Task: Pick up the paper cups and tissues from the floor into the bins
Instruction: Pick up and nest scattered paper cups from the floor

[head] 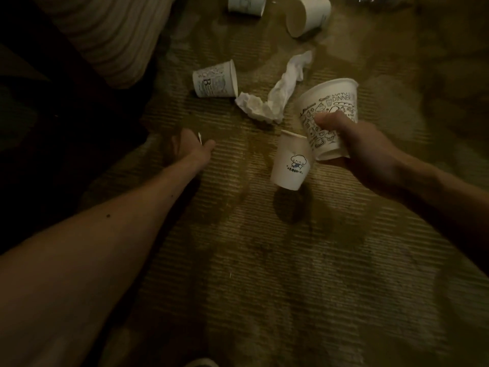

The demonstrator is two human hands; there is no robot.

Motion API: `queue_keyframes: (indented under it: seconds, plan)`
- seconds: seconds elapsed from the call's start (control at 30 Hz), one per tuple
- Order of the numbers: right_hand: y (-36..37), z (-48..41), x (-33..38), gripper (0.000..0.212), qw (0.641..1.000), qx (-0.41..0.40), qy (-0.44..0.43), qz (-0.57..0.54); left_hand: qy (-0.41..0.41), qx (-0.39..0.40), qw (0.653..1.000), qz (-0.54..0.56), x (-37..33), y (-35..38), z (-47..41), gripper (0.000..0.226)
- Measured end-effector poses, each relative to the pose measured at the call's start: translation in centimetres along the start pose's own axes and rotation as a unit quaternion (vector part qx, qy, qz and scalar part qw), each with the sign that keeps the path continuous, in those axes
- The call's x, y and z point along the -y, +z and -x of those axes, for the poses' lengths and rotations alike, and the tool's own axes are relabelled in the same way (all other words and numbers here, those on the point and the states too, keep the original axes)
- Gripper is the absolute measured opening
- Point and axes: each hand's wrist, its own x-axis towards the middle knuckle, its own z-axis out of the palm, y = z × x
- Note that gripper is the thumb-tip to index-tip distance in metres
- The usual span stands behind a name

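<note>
Right hand: the right hand [357, 149] is clasped round the doodle-printed paper cup [330, 102], with the thumb across its wall, the other fingers hidden behind it, and the mouth tilted up toward twelve o'clock.
Small cup: the puppy-print cup [291, 162] sits at seven o'clock from the big one. Its rim touches that cup's wall, and a shadow below suggests it is off the carpet [264, 260]. Whether a finger pins it is hidden.
Left hand: the left hand [193, 149] reaches low toward eleven o'clock. Its fingers are foreshortened, so I cannot tell whether they are spread or curled. A small white sliver shows at its tip.
Tissue: the crumpled tissue [267, 102] lies on the carpet between the hands, at one o'clock from the left hand.
Nearest loose cup: the text-printed cup [215, 80] lies on its side, its rim just beside the tissue's left end.
Far cups: the tan-lined cup [308, 15] and another cup [246, 4] lie near the frame's twelve o'clock, well apart from both hands.
Bins: none in view.
Doing it well: the small cup looks poorly secured, so it likely wants nesting inside the big one before anything else. The left hand could then take the tissue in one bunching pinch and drop it into the nested cups. The thin walls probably buckle if squeezed, so a light grip is best.
</note>
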Motion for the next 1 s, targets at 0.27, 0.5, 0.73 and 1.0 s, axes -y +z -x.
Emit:
queue_keyframes:
  seconds: [0.27,0.5,0.73,1.0]
  plan:
    - [-0.1,-0.1,-0.2,0.031,1.0,-0.011,0.019,-0.004,0.041,0.057,0.997,0.01,-0.2,-0.7,0.6,0.017]
    - [-0.2,0.8,0.5,0.033,0.996,0.001,0.036,-0.085,0.139,0.207,0.964,0.097,-3.8,0.9,8.8,0.023]
    - [-4.2,9.7,5.6,0.04,0.968,-0.058,0.04,-0.241,0.184,0.242,0.947,0.101,-9.8,-2.8,18.3,0.032]
    - [-7.9,24.5,25.6,0.032,0.958,-0.105,0.037,-0.265,0.212,0.272,0.933,0.101,-25.2,-22.0,34.7,0.026]
